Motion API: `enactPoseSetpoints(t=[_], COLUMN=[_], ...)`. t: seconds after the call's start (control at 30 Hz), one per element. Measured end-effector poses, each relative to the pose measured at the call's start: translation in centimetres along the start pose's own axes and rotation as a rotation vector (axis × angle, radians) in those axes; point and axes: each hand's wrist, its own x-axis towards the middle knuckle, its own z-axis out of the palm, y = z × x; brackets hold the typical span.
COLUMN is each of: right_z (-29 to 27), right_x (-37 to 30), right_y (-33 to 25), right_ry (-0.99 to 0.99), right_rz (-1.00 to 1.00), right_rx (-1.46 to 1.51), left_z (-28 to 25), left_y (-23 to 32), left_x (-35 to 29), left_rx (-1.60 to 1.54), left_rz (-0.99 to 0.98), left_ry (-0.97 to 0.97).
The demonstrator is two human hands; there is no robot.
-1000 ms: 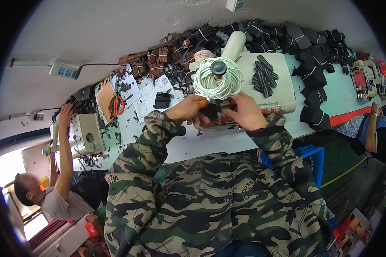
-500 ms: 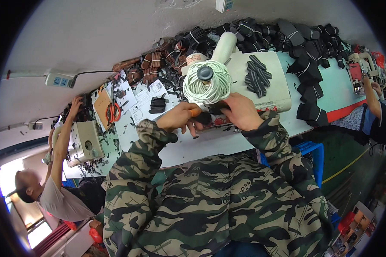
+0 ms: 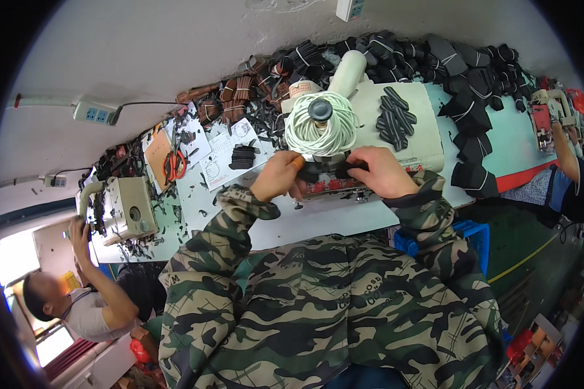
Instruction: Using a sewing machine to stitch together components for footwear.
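Both my hands work at the front of a cream machine (image 3: 405,157), close under a coil of pale cord (image 3: 302,139) that hides part of what lies behind it. My left hand (image 3: 278,178), with an orange band on one finger, is closed on a dark strip (image 3: 313,170) at the machine's front edge. In my right hand (image 3: 384,174), thumb and fingers pinch a small black piece (image 3: 342,171) close to the strip. Several black ridged strips (image 3: 396,120) lie piled on the machine's flat top. To the left, a small stack of black pieces (image 3: 243,157) rests by printed paper sheets (image 3: 230,152).
Orange-handled scissors (image 3: 174,165) lie on a brown board at the left. Bundles of brown strips (image 3: 237,97) and tied black pieces (image 3: 470,110) line the wall. A co-worker sits left beside another machine (image 3: 131,212); another works far right. A blue crate (image 3: 477,243) stands below the table.
My left hand has drawn its fingers in around the dark strip, where they hung looser before. The left co-worker's arm has come down from the table's back. The view has shifted slightly.
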Motion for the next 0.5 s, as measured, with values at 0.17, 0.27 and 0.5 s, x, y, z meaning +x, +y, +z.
enactPoseSetpoints(t=[0.17,0.27,0.5], right_z=[0.9,1.8,0.5], right_x=[0.6,0.3,0.2], right_y=[-0.9,-0.8,-1.1], right_ry=[-0.055,-0.053,0.026], right_rz=[0.116,0.063,-0.073], right_rx=[0.17,-0.092,-0.134], left_z=[-0.2,-1.2,0.6], left_y=[1.3,-0.3,0.2], left_x=[0.2,0.1,0.6], left_rx=[-0.155,-0.187,-0.131], left_rz=[-0.077,-0.058,-0.056], left_ry=[-0.233,-0.186,-0.137])
